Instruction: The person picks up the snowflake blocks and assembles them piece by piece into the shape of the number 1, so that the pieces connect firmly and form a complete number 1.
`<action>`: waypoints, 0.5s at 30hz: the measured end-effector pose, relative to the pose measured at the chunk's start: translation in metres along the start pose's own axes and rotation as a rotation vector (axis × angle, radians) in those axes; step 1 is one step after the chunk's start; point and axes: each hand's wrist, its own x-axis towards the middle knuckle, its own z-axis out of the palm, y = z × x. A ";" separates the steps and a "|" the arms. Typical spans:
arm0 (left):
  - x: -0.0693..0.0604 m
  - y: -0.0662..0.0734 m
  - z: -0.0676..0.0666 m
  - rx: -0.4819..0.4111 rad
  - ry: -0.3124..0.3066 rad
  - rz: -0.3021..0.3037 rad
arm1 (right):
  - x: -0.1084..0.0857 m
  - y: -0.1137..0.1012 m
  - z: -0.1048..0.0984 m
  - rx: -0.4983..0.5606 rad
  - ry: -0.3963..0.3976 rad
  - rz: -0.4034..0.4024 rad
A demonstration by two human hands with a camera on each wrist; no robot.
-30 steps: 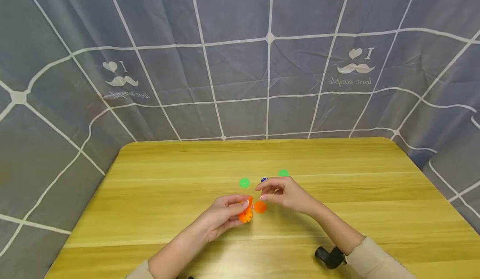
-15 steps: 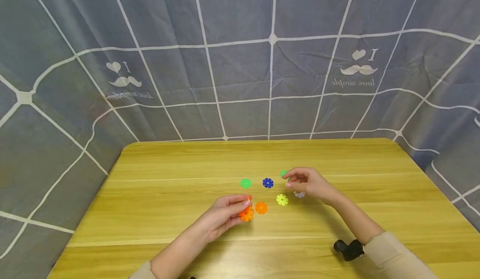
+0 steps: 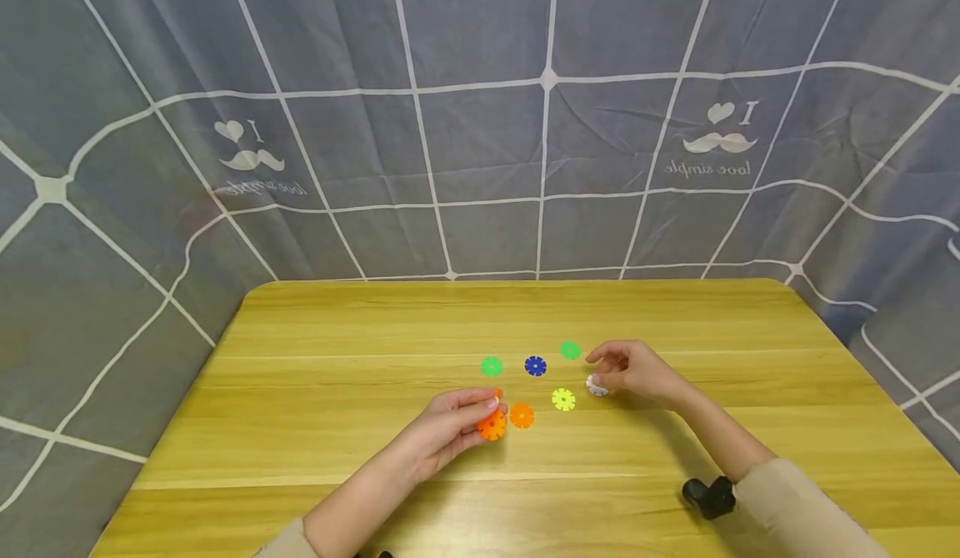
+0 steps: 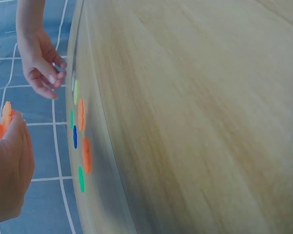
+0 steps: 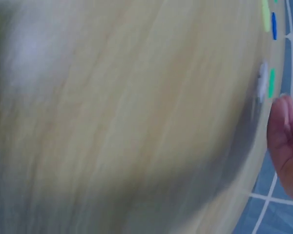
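My left hand (image 3: 450, 429) pinches orange notched plastic discs (image 3: 492, 426) between thumb and fingers. In the left wrist view these held orange discs (image 4: 6, 114) look joined at an angle. My right hand (image 3: 637, 372) is just over a white notched disc (image 3: 596, 386), its fingers loosely bent and apart. The right wrist view has the white disc (image 5: 262, 83) on the table, a gap between it and the fingertips. Nearby lie a yellow-green disc (image 3: 563, 399), an orange disc (image 3: 522, 415), a blue disc (image 3: 536, 366) and two green discs (image 3: 570, 350).
The wood-grain table (image 3: 337, 333) carries the loose discs near its middle. A grey curtain (image 3: 487, 141) with white lines hangs behind and at both sides. A black device (image 3: 709, 498) sits by the right sleeve (image 3: 795, 504).
My right hand has moved right, from beside the left hand, past the yellow-green disc, to the white disc. The yellow-green and white discs came into sight. My left hand keeps its hold.
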 end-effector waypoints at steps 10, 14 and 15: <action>0.000 0.002 0.000 -0.004 0.015 0.005 | 0.004 0.009 0.003 -0.079 0.033 0.121; -0.001 0.002 0.000 -0.001 0.017 0.003 | 0.006 0.009 0.006 -0.129 0.038 0.127; -0.001 0.002 0.000 0.000 0.017 0.002 | 0.007 0.008 0.006 -0.141 0.041 0.127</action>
